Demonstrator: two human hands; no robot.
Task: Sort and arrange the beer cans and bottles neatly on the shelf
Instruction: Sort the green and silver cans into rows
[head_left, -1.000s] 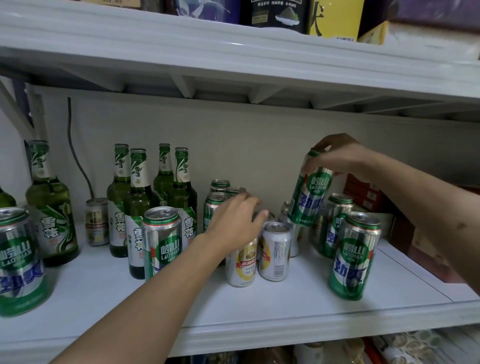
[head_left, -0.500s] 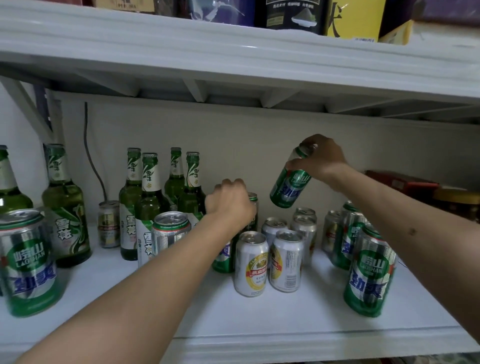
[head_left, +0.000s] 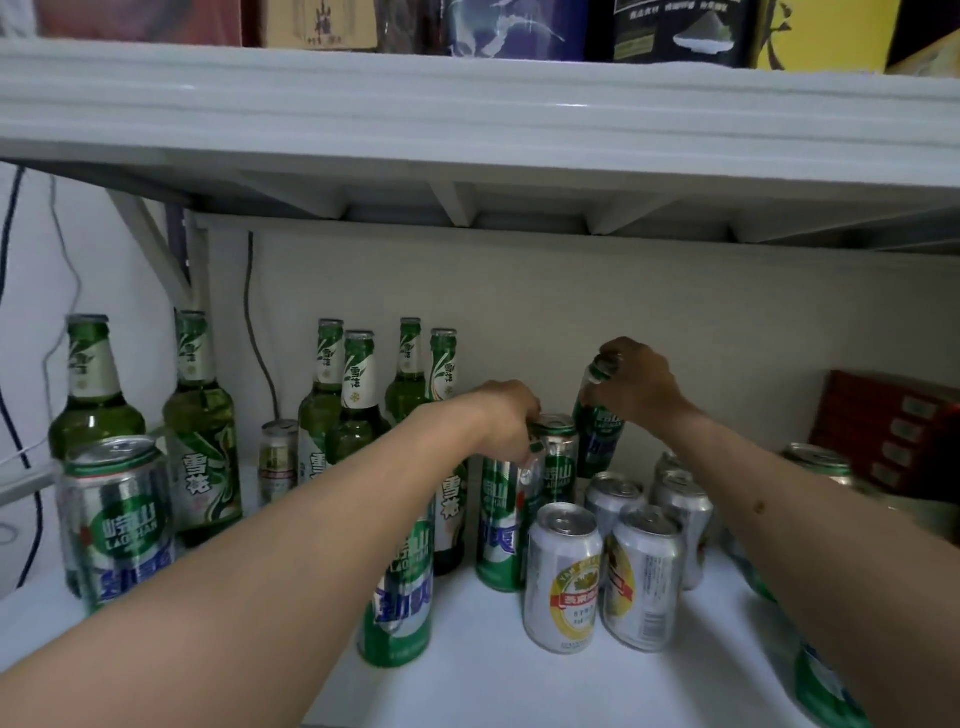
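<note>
Green bottles (head_left: 358, 410): six; hand-held cans (head_left: 597, 441): two.

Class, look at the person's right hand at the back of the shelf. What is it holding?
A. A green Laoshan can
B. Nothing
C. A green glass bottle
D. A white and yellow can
A: the right hand grips the top of a green Laoshan can, tilted, behind the silver cans.

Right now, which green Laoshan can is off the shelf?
The green can gripped by the right hand at the back: it is lifted and tilted; the others stand upright.
</note>
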